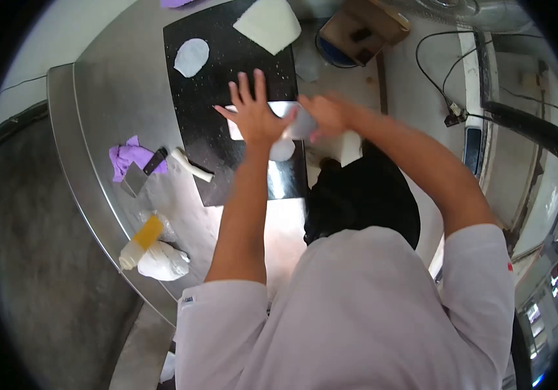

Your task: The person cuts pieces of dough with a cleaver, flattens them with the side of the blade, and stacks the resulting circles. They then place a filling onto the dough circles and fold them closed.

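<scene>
On the black board (227,175), a wide metal blade (235,130) like a cleaver's lies flat. My left hand (255,119) rests on top of it, open with fingers spread. At the blade's right end my right hand (327,114) is closed, slightly blurred, around what looks like the cleaver's handle, which the fingers hide. A small round piece of white dough (283,151) shows just below the blade. Farther up the board are a thin flattened dough round (192,57) and a large slab of pale dough (269,26).
Left of the board lie a dough roll (191,165), a black-handled scraper (136,179) and a purple cloth (129,156). Nearer me are a squeeze bottle of yellow liquid (142,240) and a white bundle (164,261). A cardboard box (363,29) stands at upper right; cables (444,84) hang beyond.
</scene>
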`<state>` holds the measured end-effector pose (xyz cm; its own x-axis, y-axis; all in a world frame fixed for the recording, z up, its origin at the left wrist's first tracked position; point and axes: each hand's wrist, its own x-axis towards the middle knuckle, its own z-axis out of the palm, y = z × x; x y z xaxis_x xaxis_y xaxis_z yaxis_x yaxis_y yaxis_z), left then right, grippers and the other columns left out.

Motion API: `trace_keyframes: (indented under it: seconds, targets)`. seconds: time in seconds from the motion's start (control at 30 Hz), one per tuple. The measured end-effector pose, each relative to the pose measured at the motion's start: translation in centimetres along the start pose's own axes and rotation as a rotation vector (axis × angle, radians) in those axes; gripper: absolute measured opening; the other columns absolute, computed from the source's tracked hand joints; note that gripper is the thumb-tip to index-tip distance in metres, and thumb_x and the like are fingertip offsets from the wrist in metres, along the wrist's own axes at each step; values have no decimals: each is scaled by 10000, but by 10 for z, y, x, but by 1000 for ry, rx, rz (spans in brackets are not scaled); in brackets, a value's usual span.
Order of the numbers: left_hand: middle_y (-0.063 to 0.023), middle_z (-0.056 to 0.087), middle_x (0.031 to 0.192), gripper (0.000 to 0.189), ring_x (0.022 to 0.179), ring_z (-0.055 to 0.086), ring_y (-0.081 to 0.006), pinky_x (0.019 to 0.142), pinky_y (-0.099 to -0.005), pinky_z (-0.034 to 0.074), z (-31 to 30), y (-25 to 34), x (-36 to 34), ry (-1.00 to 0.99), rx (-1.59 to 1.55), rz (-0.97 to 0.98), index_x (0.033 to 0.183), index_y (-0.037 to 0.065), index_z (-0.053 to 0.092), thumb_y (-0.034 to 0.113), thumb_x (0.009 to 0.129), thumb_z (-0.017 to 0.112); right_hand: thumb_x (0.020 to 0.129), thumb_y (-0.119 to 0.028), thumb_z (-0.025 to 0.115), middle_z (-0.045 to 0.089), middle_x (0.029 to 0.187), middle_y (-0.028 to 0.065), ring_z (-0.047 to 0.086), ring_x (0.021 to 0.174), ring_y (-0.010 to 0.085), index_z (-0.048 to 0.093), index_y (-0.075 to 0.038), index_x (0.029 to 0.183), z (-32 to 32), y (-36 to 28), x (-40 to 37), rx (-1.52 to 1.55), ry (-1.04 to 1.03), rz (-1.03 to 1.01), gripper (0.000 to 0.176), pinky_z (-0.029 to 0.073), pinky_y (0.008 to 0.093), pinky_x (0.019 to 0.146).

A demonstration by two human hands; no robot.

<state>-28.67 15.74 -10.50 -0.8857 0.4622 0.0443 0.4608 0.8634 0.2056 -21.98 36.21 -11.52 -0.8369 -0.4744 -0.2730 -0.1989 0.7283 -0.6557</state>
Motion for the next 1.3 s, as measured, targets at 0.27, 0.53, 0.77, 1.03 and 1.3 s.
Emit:
trace_keyframes:
  seconds: [0.27,0.53,0.77,1.03,1.3]
  targets:
    - [-159,113,1714,1178,1550,34,-506,1074,-850,58,8,14,-19,-185,7,89,1642,287,238,754,668,708,649,-522,912,688,950,282,689,931,464,473,29,1237,21,-4,-35,46,-29,103,918,554,520,794]
    - [-166,176,1696,1151,1539,122,-496,1101,-820,99,0,0,11,3,44,-153,1635,290,257,680,660,728,690,-525,874,668,991,256,668,937,460,461,27,1315,-50,5,28,-185,-182,-86,930,536,502,823]
    - [-127,183,1701,1150,1537,111,-506,1052,-864,91,12,11,-5,-38,36,-1,1632,297,269,740,665,707,645,-586,890,659,908,251,660,879,483,472,4,1251,1,25,-9,103,-14,-88,944,536,534,778]
    - [-172,177,1693,1166,1514,121,-555,1061,-853,110,8,3,-9,-18,61,-33,1634,283,255,755,674,719,621,-457,941,689,1045,269,682,1021,447,493,41,1261,-35,-7,11,-35,-243,0,927,539,508,872]
    - [-200,168,1686,1136,1497,82,-600,1043,-871,85,11,-5,23,52,81,-115,1627,281,277,815,703,666,591,-527,932,698,1035,247,685,998,457,503,59,1230,-59,15,41,-271,-55,-135,968,548,509,847]
